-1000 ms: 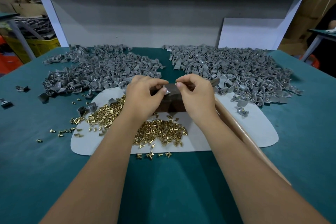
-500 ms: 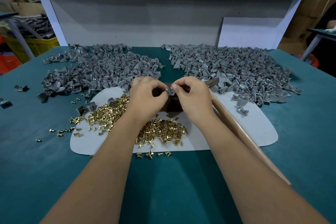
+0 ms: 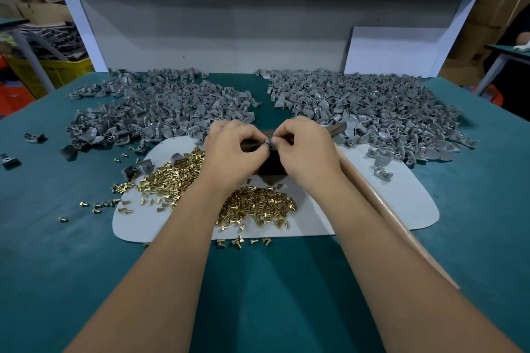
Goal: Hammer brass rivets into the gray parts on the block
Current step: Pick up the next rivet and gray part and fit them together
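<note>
1. Nearest: bare teal table (image 3: 258, 289), both forearms reaching forward across it.
2. Next, a pale mat (image 3: 401, 203) carrying loose brass rivets (image 3: 255, 205) in a heap close to the wrists and a second spill to the left, probably kept there for quick picking; a few strays off the mat edge.
3. Lying under the right forearm: a long tan handle (image 3: 381, 209), likely the hammer's, parked within reach and not held.
4. Left hand (image 3: 233, 149) and right hand (image 3: 308, 149) meeting fingertip to fingertip above the dark block (image 3: 272, 166), both curled and pinching one small gray part (image 3: 268, 143) between them. Seemingly seating or aligning the piece on the block before any blow; whether a rivet is already in it, too small to tell.
5. Beyond the hands: two broad piles of gray parts, left pile (image 3: 160, 112) and right pile (image 3: 372, 112), well apart with a bare strip between. Possibly one for finished work, one for stock; cannot tell which.
6. No bins on the table itself; everything loose. Farthest, at left behind the bench leg, a yellow crate (image 3: 66, 69), contents unclear.
</note>
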